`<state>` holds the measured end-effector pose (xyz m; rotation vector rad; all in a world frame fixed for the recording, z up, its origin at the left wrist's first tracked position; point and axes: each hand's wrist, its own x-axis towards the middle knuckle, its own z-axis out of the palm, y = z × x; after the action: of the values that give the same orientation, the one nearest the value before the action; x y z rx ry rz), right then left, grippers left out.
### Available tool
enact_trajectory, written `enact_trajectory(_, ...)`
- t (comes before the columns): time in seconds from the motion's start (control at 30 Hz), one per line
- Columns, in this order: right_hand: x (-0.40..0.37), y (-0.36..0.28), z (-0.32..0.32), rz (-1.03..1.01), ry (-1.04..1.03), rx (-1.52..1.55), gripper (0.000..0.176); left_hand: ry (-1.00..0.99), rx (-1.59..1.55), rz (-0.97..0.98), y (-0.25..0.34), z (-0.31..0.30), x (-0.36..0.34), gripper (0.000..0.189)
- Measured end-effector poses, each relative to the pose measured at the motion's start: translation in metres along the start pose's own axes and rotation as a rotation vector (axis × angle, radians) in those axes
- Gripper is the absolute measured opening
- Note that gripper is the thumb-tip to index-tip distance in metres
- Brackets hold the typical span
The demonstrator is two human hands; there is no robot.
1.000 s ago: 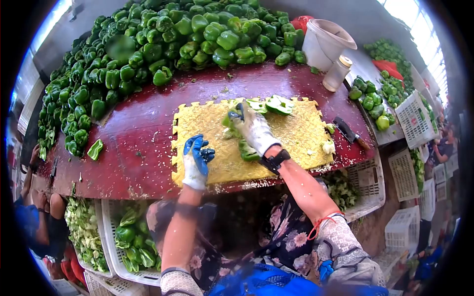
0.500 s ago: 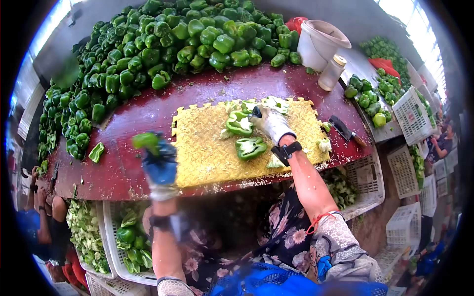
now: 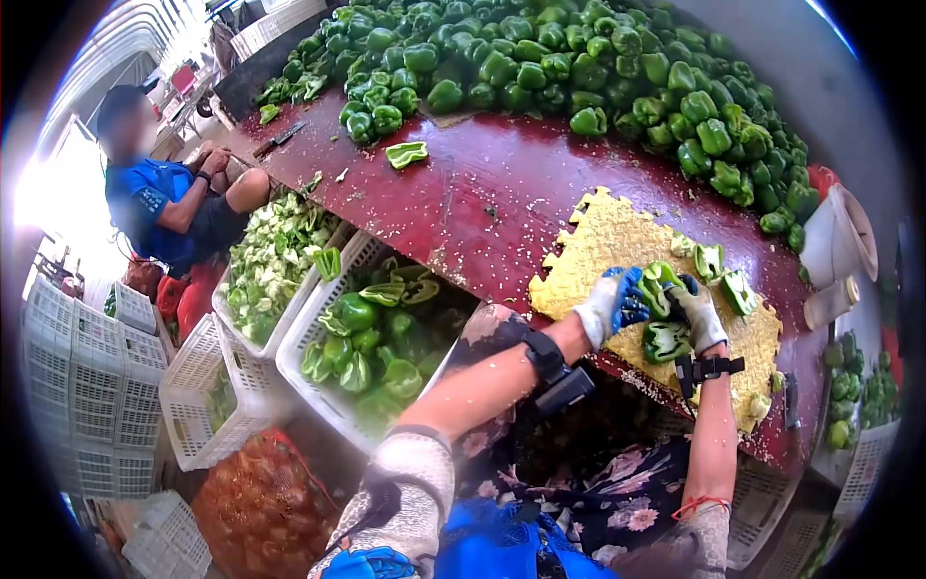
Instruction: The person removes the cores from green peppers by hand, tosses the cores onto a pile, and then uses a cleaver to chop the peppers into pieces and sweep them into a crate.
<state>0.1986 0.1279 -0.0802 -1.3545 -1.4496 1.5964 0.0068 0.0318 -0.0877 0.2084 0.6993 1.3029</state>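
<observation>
Over the yellow foam mat (image 3: 588, 241), my left hand (image 3: 614, 304), in a white and blue glove, has its fingers closed on the left side of a cut green pepper (image 3: 657, 288). My right hand (image 3: 696, 309), also gloved, touches the right side of that same pepper with curled fingers; its fingertips are partly hidden. Just below them another cut pepper half (image 3: 666, 342) lies on the mat with its pale inside showing. More cut pieces (image 3: 739, 291) rest to the right of my hands.
Whole peppers (image 3: 579, 72) are heaped along the back of the red table (image 3: 463, 207). A knife (image 3: 279, 140) lies at its far left. Crates (image 3: 299, 362) of peppers stand below the left edge. A seated person (image 3: 159, 198) is at left. A bucket (image 3: 841, 236) and jar (image 3: 831, 303) stand right.
The view has swung left. My left hand, which held a green pepper piece left of the mat, is now over the mat at a cut pepper beside my right hand.
</observation>
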Motion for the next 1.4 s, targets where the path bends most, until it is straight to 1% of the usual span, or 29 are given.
enact_trajectory(0.07,0.0,-0.004,0.0,0.017,0.049,-0.013,0.044,0.093,-0.026,0.027,-0.018,0.004,0.003,0.028)
enact_trajectory(0.13,0.003,-0.008,0.005,-0.024,0.108,0.113,0.045,0.092,0.082,0.098,-0.034,0.005,0.013,0.037)
enact_trajectory(0.2,-0.01,-0.024,0.022,-0.145,0.116,0.17,0.048,-0.02,0.084,0.03,-0.033,0.01,0.021,0.048)
enact_trajectory(0.23,-0.008,-0.022,0.029,-0.258,0.129,0.105,0.049,-0.02,0.081,0.027,-0.026,0.016,0.021,0.048)
enact_trajectory(0.27,-0.008,-0.019,0.037,-0.366,0.143,0.039,0.051,-0.03,0.068,0.123,-0.019,0.021,0.018,0.054)
enact_trajectory(0.33,-0.026,-0.021,0.055,-0.417,0.104,0.072,0.055,-0.027,0.111,0.226,-0.006,0.013,0.013,0.07)
enact_trajectory(0.4,-0.039,-0.03,0.064,-0.464,0.076,-0.167,0.057,0.012,0.08,0.264,-0.001,0.013,0.008,0.075)
enact_trajectory(0.43,-0.039,-0.03,0.063,-0.477,0.072,-0.24,0.06,0.0,0.004,0.244,0.003,0.011,0.005,0.061)
enact_trajectory(0.47,-0.041,-0.036,0.064,-0.525,0.064,-0.264,0.058,0.002,0.002,0.238,0.008,0.008,0.0,0.061)
enact_trajectory(0.53,-0.059,-0.064,0.074,-0.559,-0.086,-0.041,0.056,-0.119,0.153,0.307,0.009,0.0,0.002,0.042)
enact_trajectory(0.57,-0.063,-0.067,0.076,-0.537,-0.096,-0.115,0.053,-0.149,0.167,0.351,0.005,-0.003,0.008,0.033)
enact_trajectory(0.6,-0.068,-0.071,0.074,-0.515,-0.092,-0.192,0.051,-0.139,0.215,0.382,0.005,-0.001,0.003,0.032)
enact_trajectory(0.63,-0.062,-0.059,0.073,-0.464,-0.098,0.007,0.052,-0.119,0.211,0.403,0.005,0.001,-0.001,0.031)
enact_trajectory(0.67,-0.059,-0.047,0.071,-0.483,-0.089,0.036,0.055,-0.112,0.206,0.42,0.006,0.003,-0.003,0.03)
enact_trajectory(0.7,-0.064,-0.047,0.073,-0.438,-0.083,0.113,0.06,-0.098,0.168,0.284,0.008,0.003,-0.007,0.03)
enact_trajectory(0.73,-0.061,-0.042,0.072,-0.611,-0.051,-0.055,0.061,-0.082,0.137,0.148,0.01,0.002,-0.011,0.031)
enact_trajectory(0.77,-0.057,-0.039,0.072,-0.821,0.002,-0.224,0.063,-0.152,0.095,0.126,0.011,0.004,-0.015,0.033)
enact_trajectory(0.8,-0.06,-0.038,0.074,-0.795,0.014,-0.197,0.063,-0.213,0.056,0.105,0.013,0.006,-0.018,0.035)
enact_trajectory(0.83,-0.066,-0.044,0.077,-0.697,-0.059,-0.094,0.06,-0.194,0.097,0.17,0.01,0.004,-0.012,0.034)
enact_trajectory(0.9,-0.07,-0.049,0.075,-0.593,-0.058,-0.197,0.059,-0.091,0.307,0.309,0.009,-0.001,-0.01,0.035)
enact_trajectory(1.0,-0.064,-0.046,0.072,-0.489,-0.004,-0.289,0.057,-0.017,0.171,0.309,0.007,0.005,-0.008,0.044)
enact_trajectory(1.03,-0.064,-0.055,0.071,-0.4,-0.012,-0.207,0.058,0.018,0.316,0.334,0.007,0.009,-0.01,0.051)
enact_trajectory(1.1,-0.058,-0.058,0.065,-0.205,-0.083,0.053,0.058,-0.022,0.311,0.334,0.006,0.008,-0.013,0.061)
enact_trajectory(1.2,-0.043,-0.042,0.059,-0.303,0.03,-0.089,0.053,-0.055,0.341,0.379,0.006,0.013,-0.016,0.075)
enact_trajectory(1.23,-0.028,-0.027,0.054,-0.232,0.014,0.083,0.049,-0.072,0.377,0.392,0.006,0.015,-0.018,0.079)
enact_trajectory(1.27,-0.015,-0.01,0.048,-0.232,0.031,0.087,0.049,-0.09,0.413,0.405,0.007,0.016,-0.019,0.082)
enact_trajectory(1.33,0.002,0.012,0.034,-0.423,0.037,0.115,0.048,-0.177,0.433,0.392,0.012,0.021,-0.025,0.091)
enact_trajectory(1.37,0.008,0.018,0.028,-0.466,0.017,0.119,0.035,-0.202,0.448,0.41,0.014,0.024,-0.026,0.092)
enact_trajectory(1.4,-0.003,0.001,0.027,-0.467,0.029,0.118,0.035,-0.224,0.463,0.427,0.015,0.027,-0.028,0.094)
